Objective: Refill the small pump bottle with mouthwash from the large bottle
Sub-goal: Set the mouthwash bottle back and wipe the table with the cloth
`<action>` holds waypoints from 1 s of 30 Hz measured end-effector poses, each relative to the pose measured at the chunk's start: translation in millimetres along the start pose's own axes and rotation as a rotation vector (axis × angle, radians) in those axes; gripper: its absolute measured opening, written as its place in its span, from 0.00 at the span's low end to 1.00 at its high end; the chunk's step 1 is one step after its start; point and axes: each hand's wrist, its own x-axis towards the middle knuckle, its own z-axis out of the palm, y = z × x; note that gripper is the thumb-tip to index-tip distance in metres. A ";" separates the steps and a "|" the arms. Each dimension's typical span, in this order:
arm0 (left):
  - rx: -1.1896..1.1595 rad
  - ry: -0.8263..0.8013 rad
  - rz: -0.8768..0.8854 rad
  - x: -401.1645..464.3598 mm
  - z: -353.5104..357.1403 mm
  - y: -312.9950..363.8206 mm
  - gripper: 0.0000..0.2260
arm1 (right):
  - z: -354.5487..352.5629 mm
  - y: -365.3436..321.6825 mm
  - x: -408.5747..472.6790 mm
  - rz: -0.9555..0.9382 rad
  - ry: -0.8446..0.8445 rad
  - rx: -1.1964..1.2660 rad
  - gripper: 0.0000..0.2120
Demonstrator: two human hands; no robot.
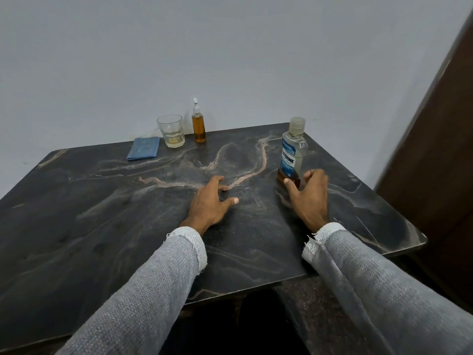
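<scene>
The large mouthwash bottle (293,152), clear with a blue label and a capped top, stands upright on the right side of the dark marble table (102,213). It holds only a little amber liquid at the bottom. My right hand (308,194) is just in front of its base, fingers spread and curled around it without a firm grip. My left hand (211,201) rests open on the tabletop near the middle. The small pump bottle (199,124), filled with amber liquid and fitted with a white pump, stands upright at the far edge.
A clear glass (171,130) with a little pale liquid stands left of the pump bottle. A folded blue cloth (143,147) lies beside the glass. A grey wall runs behind the table, and a dark wooden door (445,149) stands at the right.
</scene>
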 end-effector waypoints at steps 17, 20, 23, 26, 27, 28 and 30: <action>0.044 -0.011 -0.022 12.0 -15.2 -13.2 0.27 | 42.2 -20.0 12.6 -0.103 -0.370 0.212 0.28; 0.102 0.013 -0.024 19.2 -26.8 -21.1 0.27 | 49.8 -19.7 14.3 -0.127 -0.363 0.255 0.26; 0.168 0.027 -0.042 31.8 -39.5 -28.6 0.26 | 60.4 -23.2 27.6 -0.117 -0.410 0.265 0.27; 0.224 0.022 -0.076 48.5 -51.1 -35.5 0.26 | 72.9 -30.1 43.0 -0.116 -0.444 0.257 0.27; 0.239 0.018 -0.084 54.5 -54.2 -38.2 0.26 | 77.9 -32.9 48.4 -0.117 -0.451 0.256 0.27; 0.252 0.013 -0.089 61.4 -57.0 -41.4 0.27 | 84.5 -35.0 55.1 -0.118 -0.457 0.260 0.27; 0.264 0.004 -0.097 74.8 -62.0 -47.5 0.28 | 97.8 -37.4 69.9 -0.115 -0.469 0.262 0.27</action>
